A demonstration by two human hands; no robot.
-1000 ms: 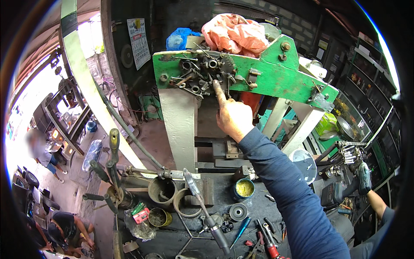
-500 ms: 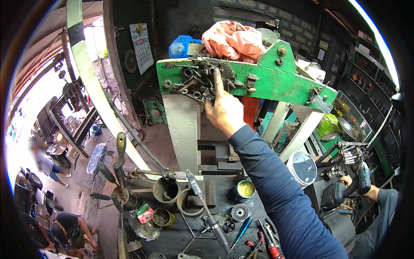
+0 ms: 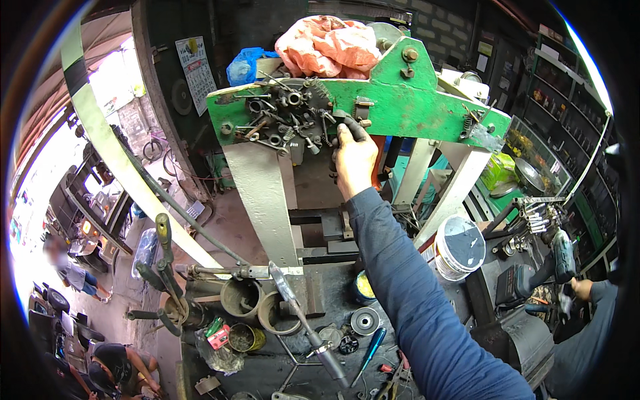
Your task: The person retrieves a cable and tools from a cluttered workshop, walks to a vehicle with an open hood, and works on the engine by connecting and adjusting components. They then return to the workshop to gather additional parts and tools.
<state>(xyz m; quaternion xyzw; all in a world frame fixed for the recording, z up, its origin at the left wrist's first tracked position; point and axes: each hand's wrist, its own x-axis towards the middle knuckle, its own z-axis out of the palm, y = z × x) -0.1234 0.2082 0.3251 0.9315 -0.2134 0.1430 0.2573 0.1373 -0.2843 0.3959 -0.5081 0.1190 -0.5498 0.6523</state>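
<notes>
**Hardware heaped at the beam, one hand beside it**

Hardware, many bolts, nuts and springs too tangled for us to count, clings to the left end of one green beam in the upper middle of the frame. Our right hand is just beside it, thumb and forefinger drawn together at something dark; we cannot tell whether they grasp it. Our left hand is outside the frame, so we cannot tell its fingers' state.

Two bags sit above the beam, one pink, one blue, their contents hidden from us. At lower left, one pot holds several handles, and one clear bag lies by one yellow tin with dark contents. Just above that tin we see one metal cup and one ring. At lower centre, one blue tin holds yellow stuff, partly behind our sleeve. Right of centre stands one white bucket, its top grey; lid or contents, we cannot tell. One screwdriver lies at lower centre.
</notes>
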